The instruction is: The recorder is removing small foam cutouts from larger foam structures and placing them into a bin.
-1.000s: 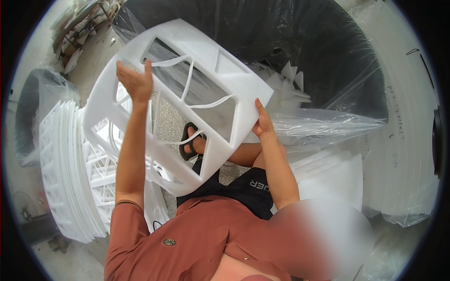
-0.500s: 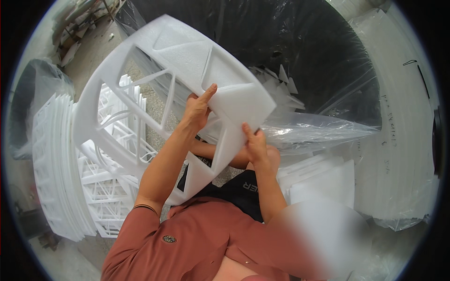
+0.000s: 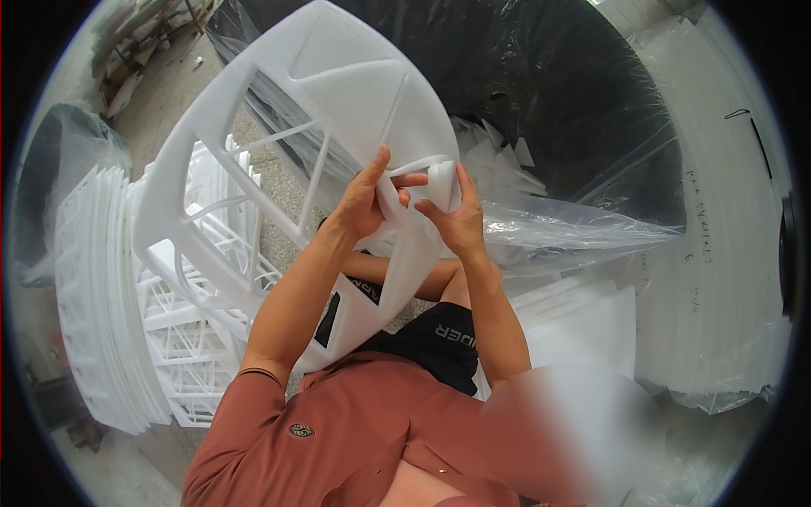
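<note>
White foam panel (image 3: 338,97) spans my feed, left hand (image 3: 361,205) gripping it, right hand (image 3: 460,224) pinching its curled corner (image 3: 440,181) just alongside.

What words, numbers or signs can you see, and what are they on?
I won't copy writing out, but here's where it is:
Black shorts: pale printed letters, partly hidden.
White stack at far right: dark handwriting, some too faint to read.
Reddish-brown shirt: round badge, too small to read.
Held white panel: none visible.
</note>
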`<state>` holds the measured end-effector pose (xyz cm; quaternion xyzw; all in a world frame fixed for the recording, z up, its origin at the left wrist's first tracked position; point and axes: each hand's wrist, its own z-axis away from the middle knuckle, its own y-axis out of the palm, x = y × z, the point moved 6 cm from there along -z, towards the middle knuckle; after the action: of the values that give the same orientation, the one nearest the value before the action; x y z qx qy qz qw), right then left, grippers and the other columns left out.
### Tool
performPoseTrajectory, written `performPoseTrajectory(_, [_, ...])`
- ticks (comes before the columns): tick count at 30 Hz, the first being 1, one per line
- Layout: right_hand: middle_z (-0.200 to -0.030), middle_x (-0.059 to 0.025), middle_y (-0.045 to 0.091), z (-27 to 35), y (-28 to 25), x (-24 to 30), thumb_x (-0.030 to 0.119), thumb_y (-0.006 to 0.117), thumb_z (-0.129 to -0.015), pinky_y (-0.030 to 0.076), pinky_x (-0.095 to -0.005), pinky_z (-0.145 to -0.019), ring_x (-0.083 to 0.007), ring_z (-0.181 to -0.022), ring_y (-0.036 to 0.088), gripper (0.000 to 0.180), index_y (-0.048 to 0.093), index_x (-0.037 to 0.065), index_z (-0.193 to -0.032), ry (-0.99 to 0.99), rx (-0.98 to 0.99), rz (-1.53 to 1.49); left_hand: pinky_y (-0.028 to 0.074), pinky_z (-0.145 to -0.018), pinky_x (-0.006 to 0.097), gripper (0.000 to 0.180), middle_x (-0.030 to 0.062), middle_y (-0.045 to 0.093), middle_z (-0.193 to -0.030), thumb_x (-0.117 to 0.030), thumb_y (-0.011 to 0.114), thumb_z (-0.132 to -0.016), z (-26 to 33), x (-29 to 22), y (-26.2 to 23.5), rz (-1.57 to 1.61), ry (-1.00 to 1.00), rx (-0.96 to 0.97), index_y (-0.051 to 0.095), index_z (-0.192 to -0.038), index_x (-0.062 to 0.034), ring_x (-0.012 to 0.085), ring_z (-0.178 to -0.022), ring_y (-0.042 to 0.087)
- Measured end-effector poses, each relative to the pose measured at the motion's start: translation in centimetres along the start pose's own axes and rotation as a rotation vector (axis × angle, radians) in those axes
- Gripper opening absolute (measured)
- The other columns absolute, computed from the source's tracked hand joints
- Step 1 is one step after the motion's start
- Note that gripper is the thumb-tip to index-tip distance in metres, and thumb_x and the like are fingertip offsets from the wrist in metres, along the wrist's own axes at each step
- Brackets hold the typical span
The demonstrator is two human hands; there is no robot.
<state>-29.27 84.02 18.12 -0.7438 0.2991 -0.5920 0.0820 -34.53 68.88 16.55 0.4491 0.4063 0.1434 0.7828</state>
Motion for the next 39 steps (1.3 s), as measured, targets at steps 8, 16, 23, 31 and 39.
performPoseTrajectory(8, [-0.098,-0.0116,0.066,-2.1,-10.4,-10.6,0.015,0.071,-0.081,0.055,-0.0329,-0.072,-0.0226,-0.080,0.067,0.034,0.060,-0.004,-0.107,0.604,-0.469,-1.148,0.044,-0.053,0.027,0.038,0.0095,0.061,-0.078,-0.036,0.070,-0.086,-0.9,-3.8,-6.0,-0.184,0.230,-0.445,0.052,-0.100,-0.0053,0.0160,-0.055,0.054])
performPoseTrajectory(16, [-0.109,-0.0142,0.064,-4.9,-3.3,4.6,0.020,0.082,-0.073,0.046,-0.0359,-0.091,-0.0232,-0.106,0.057,0.051,0.060,-0.001,-0.114,-0.404,-0.103,0.370,0.043,-0.067,0.029,0.051,0.0061,0.060,-0.088,-0.029,0.078,-0.079,-2.0,-1.5,-5.4,-0.455,0.428,-0.330,0.054,-0.112,0.0005,0.0139,-0.081,0.053])
performPoseTrajectory(23, [-0.140,-0.0242,0.031,-5.7,0.1,6.5,0.026,0.094,-0.047,0.045,-0.0446,-0.099,-0.0412,-0.120,0.048,0.113,0.034,0.005,-0.141,-0.340,0.055,0.138,0.046,-0.074,0.029,0.053,0.0081,0.065,-0.105,-0.042,0.061,-0.091,0.6,-1.0,-0.6,-0.094,0.230,0.103,0.050,-0.126,-0.0036,0.0141,-0.093,0.058])
performPoseTrajectory(31, [-0.104,-0.0158,0.062,-6.8,-0.6,4.6,0.021,0.084,-0.070,0.055,-0.0342,-0.073,-0.0216,-0.094,0.064,0.051,0.063,0.000,-0.111,-0.594,-0.007,0.337,0.047,-0.087,0.038,0.050,0.0123,0.065,-0.110,-0.044,0.052,-0.095,-0.2,-1.4,-2.4,-0.135,0.199,-0.116,0.049,-0.125,-0.0046,0.0259,-0.105,0.059])
performPoseTrajectory(39, [-0.103,-0.0138,0.061,-14.5,-13.8,-8.9,0.030,0.073,-0.082,0.053,-0.0302,-0.076,-0.0245,-0.089,0.063,0.045,0.060,-0.004,-0.109,0.451,-0.581,-0.921,0.054,-0.080,0.040,0.039,0.0140,0.065,-0.106,-0.035,0.057,-0.094,0.2,-1.8,-5.0,-0.035,0.306,-0.265,0.047,-0.117,-0.0052,0.0286,-0.099,0.063])
